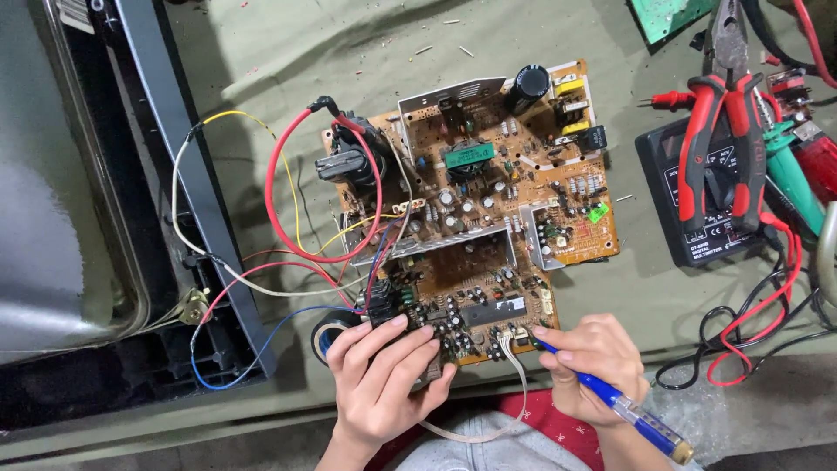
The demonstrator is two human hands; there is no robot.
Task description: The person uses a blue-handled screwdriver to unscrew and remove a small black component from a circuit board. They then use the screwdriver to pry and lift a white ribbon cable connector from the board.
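A large brown circuit board (pixel 488 218) crowded with capacitors, metal heat sinks and a black transformer lies on an olive cloth. My left hand (pixel 384 375) grips the board's near edge, fingers over its lower left corner. My right hand (pixel 593 358) holds a blue soldering iron (pixel 623 406) like a pen, its tip at a small white connector (pixel 506 340) on the near edge. Red, yellow, white and blue wires (pixel 279 227) loop from the board to a dark television casing (pixel 131 218) on the left.
A black multimeter (pixel 697 201) lies at right with red-handled pliers (pixel 719 131) on it, its red and black leads (pixel 767 314) coiled nearby. A green-handled tool (pixel 789 166) and a green board (pixel 671 16) lie at top right. A tape roll (pixel 330 336) sits beside my left hand.
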